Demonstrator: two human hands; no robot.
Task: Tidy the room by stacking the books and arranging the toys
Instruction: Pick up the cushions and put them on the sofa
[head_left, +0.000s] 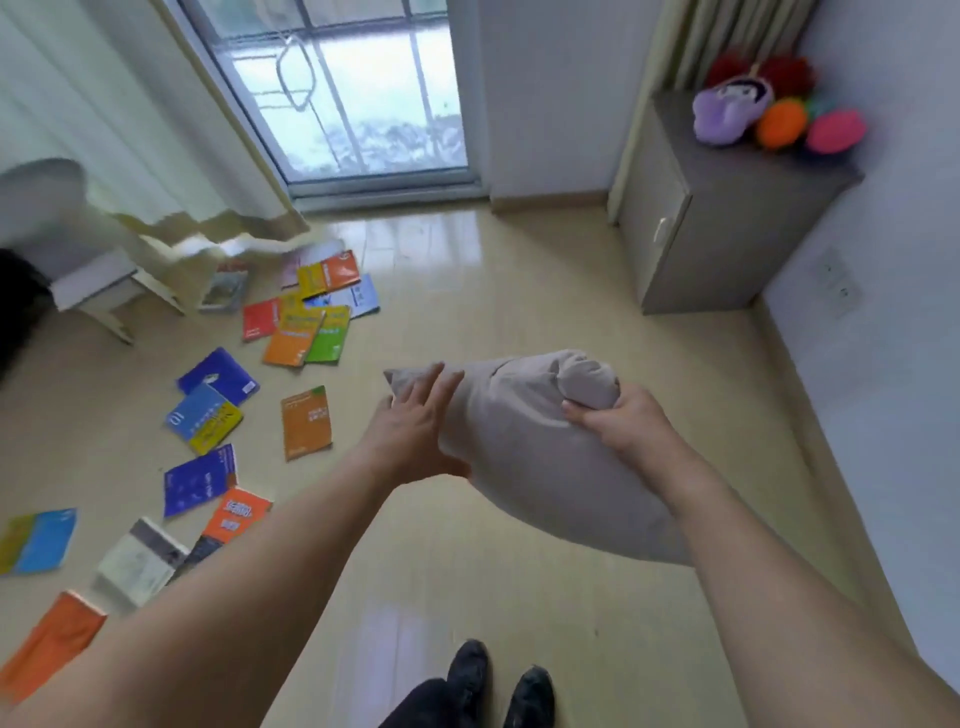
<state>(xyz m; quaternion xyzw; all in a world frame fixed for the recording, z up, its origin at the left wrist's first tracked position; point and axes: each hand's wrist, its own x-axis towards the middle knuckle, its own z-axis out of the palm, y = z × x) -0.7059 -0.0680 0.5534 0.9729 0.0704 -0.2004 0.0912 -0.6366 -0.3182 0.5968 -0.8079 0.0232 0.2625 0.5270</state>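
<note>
While the right hand (618, 421) clutches a bunched corner of a grey pillow (530, 447), its fingers curled tightly round the gathered fabric, the left hand (415, 421) lies flat against the pillow's other side with its fingers straight and slightly spread. Between the two bare forearms the pillow is held up off the floor, tilted, with its far corner pointing toward the window. Below it, at the lower edge of the view, stand the person's dark shoes (498, 686) on the pale glossy floor (519, 291).

To the left of the hands, the books (306, 327) lie scattered flat across the floor, none of them stacked neatly: an orange book (306, 422) lies alone nearest the left hand, blue and yellow ones sit just beyond it, and a loose overlapping cluster of orange, green, red and yellow covers lies farther off toward the curtain (156, 130). More books trail toward the lower left corner, among them a white one (140, 564) and another orange one.

A small white stool (98, 291) stands at the left by the curtain's hem. Ahead is a glass door (353, 98). At the right wall stands a grey cabinet (717, 228), and on its top the plush toys (774, 109) are grouped together: a purple one, an orange one, a pink one, with something red and fuzzy behind.
</note>
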